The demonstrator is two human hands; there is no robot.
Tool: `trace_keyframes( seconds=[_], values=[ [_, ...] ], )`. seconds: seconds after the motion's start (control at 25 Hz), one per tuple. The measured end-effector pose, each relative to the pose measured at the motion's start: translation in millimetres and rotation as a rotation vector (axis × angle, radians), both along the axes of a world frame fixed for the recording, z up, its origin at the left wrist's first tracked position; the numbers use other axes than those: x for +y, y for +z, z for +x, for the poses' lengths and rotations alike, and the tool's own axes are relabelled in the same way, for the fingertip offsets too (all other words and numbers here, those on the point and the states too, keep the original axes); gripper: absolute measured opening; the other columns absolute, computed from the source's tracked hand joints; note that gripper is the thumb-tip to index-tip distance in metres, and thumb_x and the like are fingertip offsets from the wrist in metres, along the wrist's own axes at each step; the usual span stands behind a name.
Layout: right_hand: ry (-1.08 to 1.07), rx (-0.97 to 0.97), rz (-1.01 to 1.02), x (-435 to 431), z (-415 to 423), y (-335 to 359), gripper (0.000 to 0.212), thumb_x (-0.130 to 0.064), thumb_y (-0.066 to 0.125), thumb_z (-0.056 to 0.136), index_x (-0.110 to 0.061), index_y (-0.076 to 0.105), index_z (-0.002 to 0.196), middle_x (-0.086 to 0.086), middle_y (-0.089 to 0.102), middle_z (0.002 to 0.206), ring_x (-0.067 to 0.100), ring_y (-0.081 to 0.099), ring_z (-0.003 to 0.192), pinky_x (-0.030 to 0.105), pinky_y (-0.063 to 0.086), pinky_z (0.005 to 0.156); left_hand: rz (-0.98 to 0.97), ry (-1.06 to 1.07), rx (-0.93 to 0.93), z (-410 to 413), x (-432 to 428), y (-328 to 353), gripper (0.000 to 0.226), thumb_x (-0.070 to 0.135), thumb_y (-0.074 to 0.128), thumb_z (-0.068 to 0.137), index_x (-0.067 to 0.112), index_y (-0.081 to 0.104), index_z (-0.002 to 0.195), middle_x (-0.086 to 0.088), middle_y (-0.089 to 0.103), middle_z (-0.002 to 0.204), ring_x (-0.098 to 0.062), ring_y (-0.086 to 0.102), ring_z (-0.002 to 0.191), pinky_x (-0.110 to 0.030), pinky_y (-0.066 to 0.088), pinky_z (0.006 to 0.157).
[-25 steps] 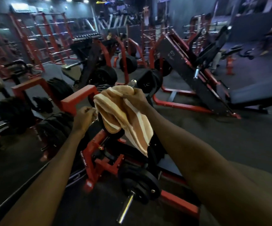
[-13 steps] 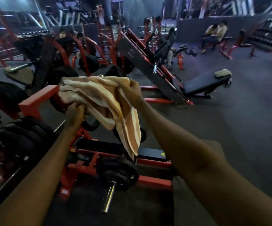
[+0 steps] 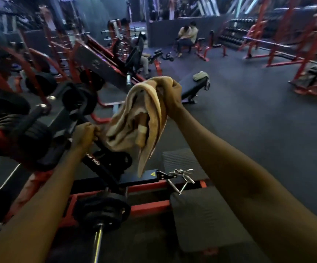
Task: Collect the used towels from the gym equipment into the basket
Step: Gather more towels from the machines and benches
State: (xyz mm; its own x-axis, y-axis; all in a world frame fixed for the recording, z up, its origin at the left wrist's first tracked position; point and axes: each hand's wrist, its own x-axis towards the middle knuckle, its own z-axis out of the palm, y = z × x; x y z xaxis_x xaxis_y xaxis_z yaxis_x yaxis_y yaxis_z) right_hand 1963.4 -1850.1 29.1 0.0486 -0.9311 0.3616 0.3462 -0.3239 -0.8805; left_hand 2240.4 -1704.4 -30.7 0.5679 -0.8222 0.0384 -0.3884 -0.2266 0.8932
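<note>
The right hand [image 3: 170, 95] was raised near the middle of the view, its fingers clamped on the top of a tan striped towel [image 3: 140, 122], which hung bunched and folded from the fist with its lowest corner dangling toward six o'clock, above the black and red machine frame [image 3: 146, 186]. The left hand [image 3: 84, 134], at about nine o'clock from the towel, was curled closed at the towel's lower left edge; whether its fingers pinched the cloth or the black bar behind it could not be told, as the picture was blurred there. Below the hands, at six o'clock, a loaded weight plate [image 3: 104, 207] sat on a chrome bar [image 3: 97, 243], and a black pad [image 3: 207, 219] lay just beside it toward five o'clock. A metal cable handle [image 3: 181, 178] rested on the frame between the pad and the towel's tip. Farther off, at about one o'clock from the right hand, a second towel [image 3: 200, 75], pale and crumpled, lay on the end of a black worktop [image 3: 190, 85]. Two people [image 3: 188, 35] sat well apart at twelve o'clock, near a dumbbell rack [image 3: 233, 35]. No basket was in view.
</note>
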Motion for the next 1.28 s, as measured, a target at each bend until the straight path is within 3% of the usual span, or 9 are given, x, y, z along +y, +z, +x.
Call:
trace_keyframes(
  seconds=[0.12, 0.2, 0.28, 0.44, 0.64, 0.96, 1.16, 1.28],
  values=[
    [-0.194, 0.198, 0.021, -13.7, -94.2, -17.6, 0.020, -0.024, 0.069, 0.079, -0.007, 0.079, 0.083, 0.013, 0.076, 0.084, 0.019, 0.070, 0.081, 0.042, 0.060, 0.080, -0.008, -0.115, 0.046, -84.6, -45.2, -1.8, 0.025, 0.007, 0.047, 0.089, 0.015, 0.061, 0.070, -0.009, 0.060, 0.068, -0.017, 0.052, 0.048, -0.016, 0.037, 0.039],
    [-0.263, 0.281, 0.026, -23.2, -151.0, -30.0, 0.021, -0.030, 0.069, 0.075, -0.010, 0.077, 0.076, 0.014, 0.075, 0.080, 0.018, 0.067, 0.077, 0.047, 0.059, 0.079, -0.007, -0.198, 0.055, -136.2, -74.0, -8.2, 0.026, 0.010, 0.046, 0.091, 0.014, 0.060, 0.070, -0.008, 0.059, 0.067, -0.017, 0.049, 0.050, -0.021, 0.037, 0.044],
    [-0.342, 0.329, 0.050, -24.1, -213.8, -33.4, 0.019, -0.030, 0.070, 0.074, -0.012, 0.073, 0.070, 0.004, 0.069, 0.069, 0.011, 0.061, 0.071, 0.043, 0.057, 0.073, -0.003, -0.282, 0.057, -202.1, -104.1, -13.7, 0.024, 0.014, 0.046, 0.090, 0.014, 0.060, 0.071, -0.007, 0.060, 0.067, -0.019, 0.050, 0.052, -0.025, 0.036, 0.050],
    [-0.505, 0.395, 0.094, -28.9, -339.0, -32.0, 0.014, -0.019, 0.067, 0.078, -0.011, 0.078, 0.076, 0.001, 0.071, 0.069, 0.004, 0.062, 0.067, 0.031, 0.055, 0.066, -0.021, -0.433, 0.066, -335.2, -166.1, -14.6, 0.022, 0.011, 0.050, 0.088, 0.016, 0.064, 0.071, -0.007, 0.063, 0.066, -0.018, 0.054, 0.051, -0.021, 0.038, 0.046],
    [-0.616, 0.440, 0.118, -47.2, -473.6, -47.8, 0.021, -0.028, 0.062, 0.071, -0.022, 0.082, 0.077, 0.001, 0.078, 0.080, 0.015, 0.072, 0.081, 0.046, 0.059, 0.078, -0.033, -0.564, 0.068, -472.1, -217.1, -17.3, 0.024, 0.007, 0.050, 0.087, 0.016, 0.062, 0.067, -0.006, 0.061, 0.063, -0.016, 0.052, 0.047, -0.017, 0.035, 0.038],
    [-0.734, 0.438, 0.239, -113.2, -612.5, -95.9, 0.022, -0.032, 0.063, 0.069, -0.022, 0.082, 0.075, 0.001, 0.078, 0.079, 0.021, 0.074, 0.085, 0.050, 0.060, 0.085, -0.047, -0.720, 0.055, -613.4, -314.0, -25.3, 0.016, 0.018, 0.051, 0.083, 0.017, 0.059, 0.069, -0.004, 0.060, 0.064, -0.014, 0.050, 0.047, -0.019, 0.035, 0.040],
    [-0.685, 0.528, 0.257, -191.5, -677.5, -103.6, 0.024, -0.029, 0.060, 0.074, -0.021, 0.082, 0.079, 0.002, 0.079, 0.083, 0.025, 0.074, 0.090, 0.051, 0.059, 0.085, -0.041, -0.674, 0.081, -670.1, -397.2, -36.4, 0.023, 0.007, 0.050, 0.091, 0.014, 0.059, 0.071, -0.005, 0.060, 0.065, -0.016, 0.048, 0.049, -0.013, 0.033, 0.035],
    [-0.668, 0.548, 0.238, -241.1, -708.8, -99.3, 0.025, -0.028, 0.059, 0.076, -0.021, 0.082, 0.079, 0.001, 0.079, 0.084, 0.025, 0.074, 0.092, 0.050, 0.059, 0.086, -0.042, -0.642, 0.092, -699.9, -441.3, -34.8, 0.024, 0.005, 0.049, 0.091, 0.014, 0.059, 0.071, -0.004, 0.059, 0.064, -0.014, 0.049, 0.048, -0.017, 0.035, 0.038]
  ],
)
